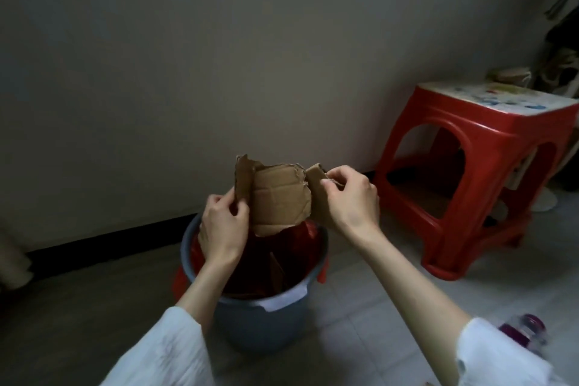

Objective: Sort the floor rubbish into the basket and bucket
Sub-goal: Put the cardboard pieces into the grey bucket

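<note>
Your left hand pinches the left edge of a torn cardboard piece at centre frame; your right hand pinches its right edge, so each grip is closed on the cardboard; it hangs just above the grey bucket at lower centre, which holds red plastic; a red stool stands at the right; a blurred bottle lies on the floor at lower right.

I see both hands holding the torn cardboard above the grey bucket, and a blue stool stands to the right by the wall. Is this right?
Not quite: the head view shows the stool is red, not blue. The rest holds: the left hand and right hand hold the torn cardboard above the grey bucket.
</note>
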`<state>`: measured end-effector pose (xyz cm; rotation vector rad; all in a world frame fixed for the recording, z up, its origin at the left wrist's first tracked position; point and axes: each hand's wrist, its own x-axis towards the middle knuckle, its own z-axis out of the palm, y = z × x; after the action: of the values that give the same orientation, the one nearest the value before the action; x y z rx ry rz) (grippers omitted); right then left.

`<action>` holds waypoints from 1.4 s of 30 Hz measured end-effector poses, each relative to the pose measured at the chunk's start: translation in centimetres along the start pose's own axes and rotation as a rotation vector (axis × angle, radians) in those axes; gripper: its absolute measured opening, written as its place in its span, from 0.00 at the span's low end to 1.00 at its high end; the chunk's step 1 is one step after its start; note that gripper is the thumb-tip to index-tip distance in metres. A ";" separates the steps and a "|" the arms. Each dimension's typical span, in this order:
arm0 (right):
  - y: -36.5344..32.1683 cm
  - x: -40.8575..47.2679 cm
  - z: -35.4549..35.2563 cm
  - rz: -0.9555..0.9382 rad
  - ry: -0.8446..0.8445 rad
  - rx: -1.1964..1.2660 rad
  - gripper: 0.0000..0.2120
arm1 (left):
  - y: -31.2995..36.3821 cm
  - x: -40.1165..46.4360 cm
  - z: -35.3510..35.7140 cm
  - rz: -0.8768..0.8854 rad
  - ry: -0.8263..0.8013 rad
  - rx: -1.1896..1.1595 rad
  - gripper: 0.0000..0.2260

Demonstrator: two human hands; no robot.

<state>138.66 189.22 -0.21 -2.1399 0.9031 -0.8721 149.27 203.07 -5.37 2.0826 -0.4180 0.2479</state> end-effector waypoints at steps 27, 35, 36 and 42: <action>3.3 -3.2 4.2 -0.296 -0.111 -0.009 0.06 | -0.1 1.7 0.1 -0.379 -0.424 -0.505 0.09; 3.2 -1.5 4.3 -0.287 0.044 0.074 0.05 | -3.7 2.0 -0.6 -0.079 -0.293 0.141 0.12; 3.2 -1.4 4.3 -0.298 0.051 0.074 0.05 | -4.3 1.9 -0.4 -0.058 -0.313 0.172 0.12; 3.8 -0.5 4.3 -0.260 0.188 0.058 0.06 | -6.8 1.9 0.6 0.094 -0.406 0.303 0.14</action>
<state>140.39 188.80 -5.72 -2.1822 0.6880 -1.2313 153.70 205.43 -10.44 2.4183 -0.7625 -0.0667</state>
